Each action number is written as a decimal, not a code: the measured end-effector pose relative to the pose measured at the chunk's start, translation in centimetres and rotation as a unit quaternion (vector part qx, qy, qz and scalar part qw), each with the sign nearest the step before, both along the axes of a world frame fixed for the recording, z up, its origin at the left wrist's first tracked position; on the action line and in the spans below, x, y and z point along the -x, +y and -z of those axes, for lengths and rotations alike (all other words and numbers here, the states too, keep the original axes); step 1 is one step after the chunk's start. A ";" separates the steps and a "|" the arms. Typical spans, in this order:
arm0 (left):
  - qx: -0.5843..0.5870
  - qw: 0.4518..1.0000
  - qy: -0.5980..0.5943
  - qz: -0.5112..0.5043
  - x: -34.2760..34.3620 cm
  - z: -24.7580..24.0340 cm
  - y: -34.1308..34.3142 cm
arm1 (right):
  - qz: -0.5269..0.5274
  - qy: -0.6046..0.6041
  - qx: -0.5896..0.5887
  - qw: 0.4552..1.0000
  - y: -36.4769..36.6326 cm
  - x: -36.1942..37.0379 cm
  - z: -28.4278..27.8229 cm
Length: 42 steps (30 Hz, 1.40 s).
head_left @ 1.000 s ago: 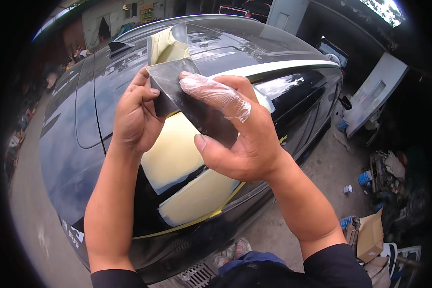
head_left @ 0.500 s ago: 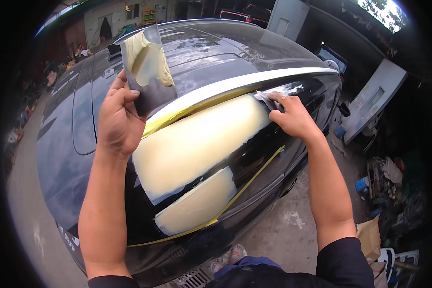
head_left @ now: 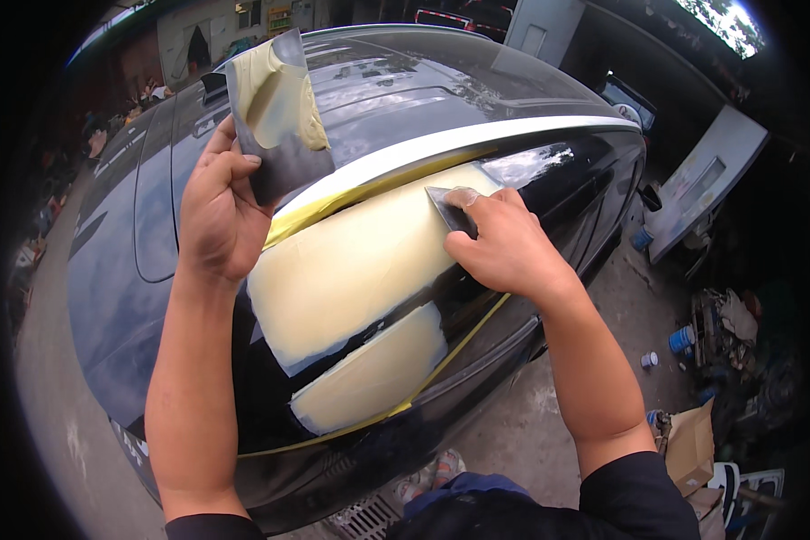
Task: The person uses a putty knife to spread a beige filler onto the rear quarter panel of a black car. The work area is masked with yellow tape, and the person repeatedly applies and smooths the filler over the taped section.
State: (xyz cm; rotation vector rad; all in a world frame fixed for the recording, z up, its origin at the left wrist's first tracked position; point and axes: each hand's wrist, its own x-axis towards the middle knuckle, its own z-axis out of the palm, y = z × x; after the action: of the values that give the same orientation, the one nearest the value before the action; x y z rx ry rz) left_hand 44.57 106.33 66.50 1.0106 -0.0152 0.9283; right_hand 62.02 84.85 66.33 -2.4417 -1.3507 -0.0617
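My left hand (head_left: 222,211) grips the lower edge of a flat grey mixing board (head_left: 288,166), raised above the car roof edge. Pale yellow body filler (head_left: 267,81) is spread thickly over its upper part. In my right hand (head_left: 504,236) is a thin grey putty spreader (head_left: 448,210), pressed by the fingertips against a large smooth filler patch (head_left: 351,261) on the black car's side. Below that lies a smaller filler patch (head_left: 373,369). Yellow masking tape (head_left: 315,212) runs along the upper edge, with another strip (head_left: 396,411) beneath the lower patch.
The dark car (head_left: 360,108) with a bright roof rail (head_left: 441,135) fills the middle. On the floor at right are a blue can (head_left: 682,339), a small white cup (head_left: 649,360), a cardboard box (head_left: 690,441) and scrap. A detached grey panel (head_left: 706,184) leans farther back. A drain grate (head_left: 366,520) lies near my feet.
My right hand has moved left with the spreader, from the far right end of the large patch onto its right part. My left hand stays nearly in place with the board.
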 end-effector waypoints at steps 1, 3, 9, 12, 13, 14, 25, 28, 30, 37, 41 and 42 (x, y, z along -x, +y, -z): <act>-0.002 1.000 -0.001 0.001 0.0 0.1 0.1 | -0.008 -0.010 -0.010 1.000 -0.3 1.3 0.3; -0.005 1.000 -0.004 0.006 -0.1 0.1 0.2 | -0.044 -0.033 -0.005 0.998 -0.9 3.2 0.9; -0.015 1.000 0.001 0.012 -0.4 0.5 0.4 | -0.127 -0.080 -0.065 0.987 -2.8 8.8 4.2; -0.013 1.000 0.001 0.008 -0.2 0.5 0.6 | -0.152 -0.085 -0.075 0.982 -3.6 10.8 5.3; -0.014 1.000 -0.001 0.012 -0.2 0.5 0.7 | -0.160 -0.083 -0.079 0.980 -3.8 11.3 5.6; -0.016 1.000 -0.003 0.016 -0.2 0.6 0.7 | -0.164 -0.086 -0.093 0.978 -4.0 11.7 6.0; -0.012 1.000 0.009 -0.009 -0.2 0.6 0.9 | -0.139 -0.085 -0.132 0.978 -7.2 7.0 4.3; -0.012 1.000 0.008 -0.003 0.0 0.4 0.8 | -0.078 0.006 -0.195 0.978 -8.1 2.0 2.3; -0.011 1.000 0.004 0.001 0.0 0.3 1.0 | -0.070 0.099 -0.254 0.960 -9.8 0.2 1.3; -0.022 1.000 0.006 0.002 0.2 0.2 1.5 | -0.099 0.339 -0.407 0.842 -17.4 -3.2 3.1; -0.027 0.998 0.038 -0.051 0.2 -0.3 1.0 | -0.112 0.457 -0.467 0.749 -22.6 -3.7 6.4; -0.030 0.997 0.039 -0.058 0.2 -0.4 1.0 | -0.116 0.483 -0.476 0.726 -24.1 -3.9 7.3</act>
State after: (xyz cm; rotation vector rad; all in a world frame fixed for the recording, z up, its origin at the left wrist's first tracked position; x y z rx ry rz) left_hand 44.36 107.31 66.92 1.1128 0.0830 0.9988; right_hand 65.94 60.79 59.05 -1.0796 -0.7618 0.4194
